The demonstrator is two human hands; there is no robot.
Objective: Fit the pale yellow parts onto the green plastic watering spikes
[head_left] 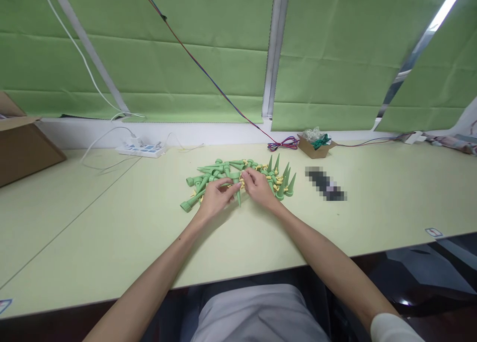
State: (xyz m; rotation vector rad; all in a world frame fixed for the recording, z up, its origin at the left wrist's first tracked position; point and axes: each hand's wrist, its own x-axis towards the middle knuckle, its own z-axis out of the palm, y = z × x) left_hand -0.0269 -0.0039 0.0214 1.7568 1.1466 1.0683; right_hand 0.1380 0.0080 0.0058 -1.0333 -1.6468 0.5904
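Over the near side of a pile of green plant watering spikes (pixel 203 183), my two hands meet. My left hand (pixel 215 199) is closed on one green watering spike (pixel 239 198), its wide end up and its point down toward the table. Beside it, my right hand (pixel 260 187) pinches at the spike's upper side; what its fingertips hold is too small to make out. Small yellow parts (pixel 278 179) lie among the spikes. At the pile's right, several spikes (pixel 286 175) stand on their wide ends with points up.
A blurred dark object (pixel 325 184) lies right of the pile. Behind it are a small cardboard box (pixel 315 149) with plastic bags and coiled red-blue wire (pixel 285 143). A power strip (pixel 143 149) stands at back left, near a large cardboard box (pixel 30 150).
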